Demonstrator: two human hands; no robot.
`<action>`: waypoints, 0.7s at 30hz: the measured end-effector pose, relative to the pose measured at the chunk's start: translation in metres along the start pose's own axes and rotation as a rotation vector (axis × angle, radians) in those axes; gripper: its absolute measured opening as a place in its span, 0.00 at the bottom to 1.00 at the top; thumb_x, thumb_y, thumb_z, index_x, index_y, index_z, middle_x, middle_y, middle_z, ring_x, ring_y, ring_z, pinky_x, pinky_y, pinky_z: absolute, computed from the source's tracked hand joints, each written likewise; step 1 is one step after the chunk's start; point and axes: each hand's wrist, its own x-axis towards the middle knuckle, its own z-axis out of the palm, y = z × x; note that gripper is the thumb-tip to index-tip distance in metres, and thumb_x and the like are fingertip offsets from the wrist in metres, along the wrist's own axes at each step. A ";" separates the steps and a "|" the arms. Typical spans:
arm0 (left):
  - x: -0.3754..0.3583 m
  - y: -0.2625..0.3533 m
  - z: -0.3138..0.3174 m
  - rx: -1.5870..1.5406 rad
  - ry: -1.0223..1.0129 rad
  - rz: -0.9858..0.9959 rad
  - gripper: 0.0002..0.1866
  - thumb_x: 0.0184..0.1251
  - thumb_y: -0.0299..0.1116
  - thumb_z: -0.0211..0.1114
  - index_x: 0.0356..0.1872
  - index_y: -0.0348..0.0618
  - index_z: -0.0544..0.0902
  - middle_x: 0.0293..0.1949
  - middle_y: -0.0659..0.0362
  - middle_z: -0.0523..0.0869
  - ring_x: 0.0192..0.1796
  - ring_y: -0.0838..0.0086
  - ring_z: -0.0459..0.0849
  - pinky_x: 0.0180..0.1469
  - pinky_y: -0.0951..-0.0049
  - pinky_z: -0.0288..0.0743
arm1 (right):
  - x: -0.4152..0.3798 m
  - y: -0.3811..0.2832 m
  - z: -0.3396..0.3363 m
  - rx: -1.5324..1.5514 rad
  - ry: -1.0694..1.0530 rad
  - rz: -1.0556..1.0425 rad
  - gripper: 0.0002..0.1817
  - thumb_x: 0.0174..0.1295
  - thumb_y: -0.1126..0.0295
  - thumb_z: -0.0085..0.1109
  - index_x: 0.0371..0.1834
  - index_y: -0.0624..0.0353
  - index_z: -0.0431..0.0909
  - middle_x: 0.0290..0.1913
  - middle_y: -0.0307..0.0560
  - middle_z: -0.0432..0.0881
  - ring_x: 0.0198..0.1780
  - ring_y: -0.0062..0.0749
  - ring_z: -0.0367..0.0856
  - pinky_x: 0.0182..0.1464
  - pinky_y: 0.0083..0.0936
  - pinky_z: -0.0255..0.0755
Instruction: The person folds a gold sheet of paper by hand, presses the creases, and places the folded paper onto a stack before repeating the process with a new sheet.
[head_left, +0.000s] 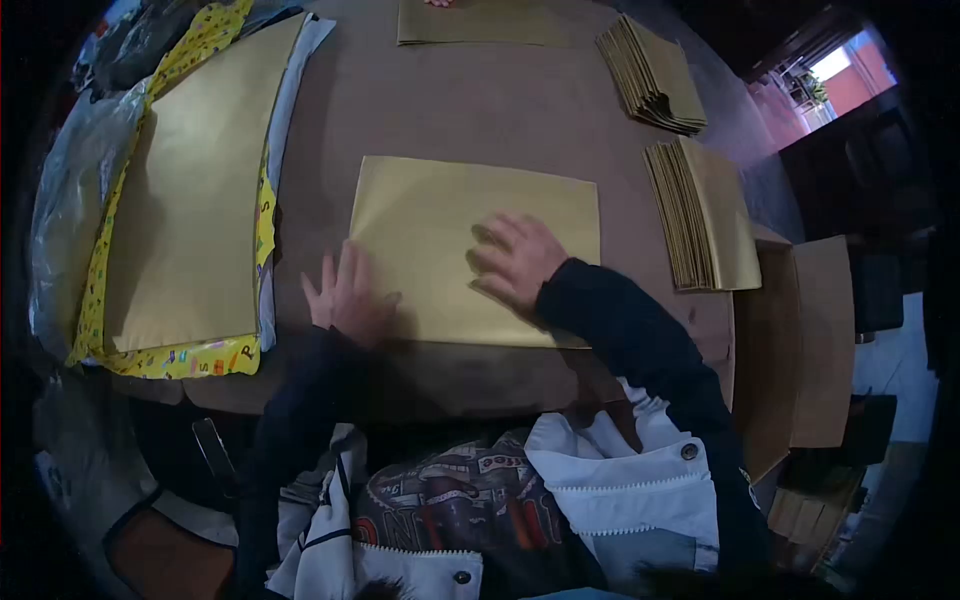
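A golden-brown sheet of paper, perhaps folded, lies flat on the brown table in front of me. My left hand rests at its lower left corner, fingers spread, partly on the paper and partly past its left edge. On the right half of the paper is my right hand, its fingers apart and slightly blurred, pointing left. Neither hand grips anything. To the left of my left hand lies a large stack of flat golden-brown sheets on yellow printed wrapping.
Two bundles of folded brown paper, a nearer one and a farther one, stand along the table's right side. An open cardboard box is beyond the right edge. Another brown sheet lies at the far edge, with part of another person's hand.
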 end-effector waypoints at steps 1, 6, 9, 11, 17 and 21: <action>0.001 -0.001 0.003 0.027 0.028 0.020 0.36 0.56 0.51 0.64 0.64 0.41 0.69 0.67 0.49 0.65 0.69 0.52 0.62 0.63 0.33 0.56 | -0.006 -0.014 0.002 0.132 0.008 -0.076 0.18 0.59 0.54 0.56 0.45 0.53 0.75 0.54 0.54 0.71 0.61 0.51 0.67 0.59 0.50 0.62; 0.003 -0.005 0.009 0.061 0.120 0.050 0.31 0.55 0.50 0.65 0.60 0.48 0.74 0.64 0.51 0.69 0.67 0.53 0.66 0.60 0.32 0.59 | -0.032 -0.002 0.021 -0.006 0.160 0.016 0.17 0.56 0.56 0.59 0.44 0.53 0.75 0.53 0.52 0.71 0.57 0.49 0.69 0.56 0.44 0.64; 0.003 -0.012 0.003 -0.008 0.131 0.021 0.29 0.54 0.49 0.65 0.56 0.47 0.75 0.61 0.52 0.72 0.63 0.54 0.69 0.58 0.38 0.64 | -0.034 0.048 0.022 -0.064 0.172 0.182 0.21 0.58 0.55 0.57 0.50 0.54 0.75 0.57 0.54 0.69 0.59 0.53 0.66 0.60 0.46 0.62; 0.008 -0.019 -0.004 -0.245 0.050 0.019 0.28 0.52 0.47 0.68 0.53 0.45 0.75 0.57 0.53 0.74 0.60 0.54 0.71 0.56 0.48 0.69 | -0.032 0.078 0.022 -0.064 0.134 0.278 0.23 0.60 0.54 0.54 0.55 0.53 0.73 0.59 0.53 0.68 0.63 0.52 0.64 0.63 0.46 0.59; 0.055 -0.028 -0.005 -0.346 0.064 -0.194 0.32 0.46 0.43 0.73 0.54 0.44 0.74 0.53 0.50 0.76 0.54 0.54 0.76 0.53 0.60 0.73 | -0.010 0.110 0.034 -0.113 0.219 0.493 0.22 0.63 0.54 0.51 0.56 0.51 0.73 0.63 0.52 0.67 0.67 0.50 0.59 0.67 0.45 0.54; 0.081 -0.031 -0.007 -0.329 -0.018 -0.203 0.33 0.45 0.47 0.73 0.53 0.42 0.74 0.41 0.49 0.80 0.48 0.54 0.79 0.51 0.59 0.74 | -0.001 0.120 0.039 -0.124 0.213 0.574 0.20 0.65 0.57 0.50 0.56 0.51 0.73 0.63 0.53 0.67 0.66 0.50 0.60 0.68 0.43 0.55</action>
